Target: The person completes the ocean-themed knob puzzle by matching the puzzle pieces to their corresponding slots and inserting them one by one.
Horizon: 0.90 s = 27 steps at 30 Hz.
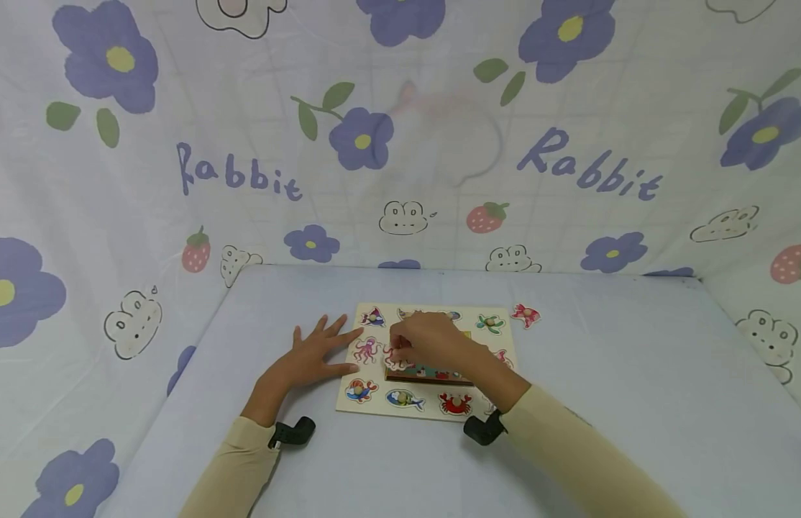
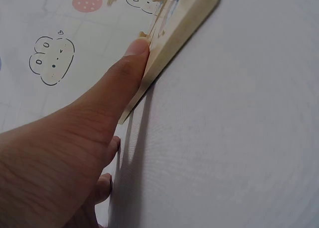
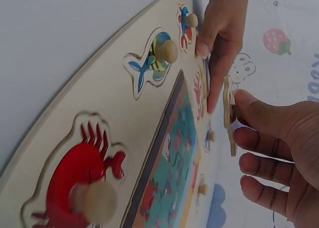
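Observation:
My right hand (image 1: 433, 342) pinches a pink octopus puzzle piece (image 1: 397, 358) above the left part of a wooden knob-puzzle board (image 1: 390, 414). In the right wrist view the piece (image 3: 229, 113) stands on edge between thumb and fingers, clear of the board. Just left of it in the head view is a pink octopus picture (image 1: 367, 350) without a knob, in the board's left column. My left hand (image 1: 313, 356) is spread flat at the board's left side, its thumb (image 2: 137, 48) on the edge. Crab (image 1: 455, 404) and fish (image 1: 404, 399) pieces with knobs sit along the near side.
A raised rectangular picture panel (image 1: 433, 375) takes up the board's middle, partly hidden by my right hand. A red fish piece (image 1: 525, 315) lies on the table (image 1: 633, 403) off the board's far right corner. A patterned cloth (image 1: 439, 237) hangs behind the table.

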Each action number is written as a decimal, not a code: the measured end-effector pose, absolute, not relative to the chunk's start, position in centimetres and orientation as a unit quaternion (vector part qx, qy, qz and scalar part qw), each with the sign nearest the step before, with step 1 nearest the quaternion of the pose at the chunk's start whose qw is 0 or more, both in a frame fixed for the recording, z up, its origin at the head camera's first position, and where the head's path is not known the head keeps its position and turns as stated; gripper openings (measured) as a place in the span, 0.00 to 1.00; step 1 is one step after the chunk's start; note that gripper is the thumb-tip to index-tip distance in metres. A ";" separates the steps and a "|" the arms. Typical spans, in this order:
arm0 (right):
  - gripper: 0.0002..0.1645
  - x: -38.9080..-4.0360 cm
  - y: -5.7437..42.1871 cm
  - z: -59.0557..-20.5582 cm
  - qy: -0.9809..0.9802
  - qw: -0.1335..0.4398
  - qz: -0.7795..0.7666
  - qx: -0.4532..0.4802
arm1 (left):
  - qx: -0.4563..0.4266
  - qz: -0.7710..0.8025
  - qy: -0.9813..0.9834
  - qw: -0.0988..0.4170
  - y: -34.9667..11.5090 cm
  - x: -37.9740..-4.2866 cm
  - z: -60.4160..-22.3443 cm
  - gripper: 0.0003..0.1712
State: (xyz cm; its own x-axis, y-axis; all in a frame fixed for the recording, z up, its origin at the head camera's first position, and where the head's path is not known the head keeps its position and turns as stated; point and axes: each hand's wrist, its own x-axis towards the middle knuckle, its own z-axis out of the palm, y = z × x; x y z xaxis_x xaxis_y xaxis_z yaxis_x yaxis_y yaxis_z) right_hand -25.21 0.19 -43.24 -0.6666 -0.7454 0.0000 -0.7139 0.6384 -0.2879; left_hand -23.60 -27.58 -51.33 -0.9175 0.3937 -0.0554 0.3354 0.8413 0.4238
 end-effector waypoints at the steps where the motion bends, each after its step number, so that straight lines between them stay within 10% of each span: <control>1: 0.07 -25.4 -0.1 -43.3 0.902 0.063 -0.134 -0.405 | 0.192 0.207 0.957 0.069 -27.6 -23.6 -51.4 0.44; 27: 0.11 -27.6 -5.5 -45.7 0.908 0.084 -0.123 -0.391 | 0.204 0.222 0.951 0.071 -28.0 -23.7 -51.5 0.45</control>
State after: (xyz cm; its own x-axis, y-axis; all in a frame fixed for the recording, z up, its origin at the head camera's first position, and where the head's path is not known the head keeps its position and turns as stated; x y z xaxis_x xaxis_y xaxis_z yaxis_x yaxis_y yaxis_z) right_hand -27.64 -5.50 -45.69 -0.6800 -0.7311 -0.0554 -0.6900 0.6636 -0.2890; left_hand -23.67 -28.04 -51.54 -0.9067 0.4195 -0.0449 0.3564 0.8186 0.4504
